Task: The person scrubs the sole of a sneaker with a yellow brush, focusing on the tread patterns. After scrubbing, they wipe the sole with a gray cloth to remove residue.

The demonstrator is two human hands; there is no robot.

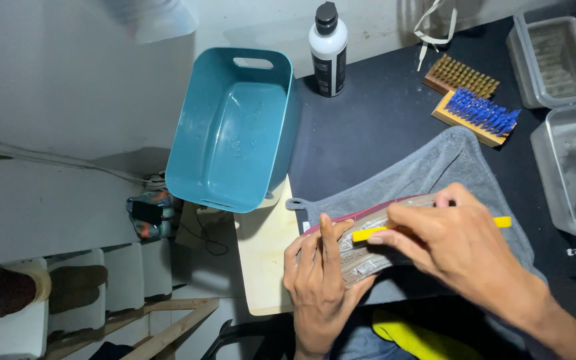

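Observation:
My left hand (pixel 319 277) grips a flat shoe insole (pixel 361 257) with a red edge and a grey printed face, held over a grey towel (pixel 435 167). My right hand (pixel 451 240) is closed on a thin yellow-handled tool (pixel 501 222) and presses it along the insole's top. The tool's working end is hidden under my fingers.
A teal plastic tub (pixel 235 127) sits at the table's left edge on a pale wooden board (pixel 268 267). A white bottle with a black cap (pixel 328 47) stands behind it. Two wooden brushes (pixel 475 100), one brass, one blue-bristled, lie at the back. Clear plastic boxes (pixel 561 67) stand right.

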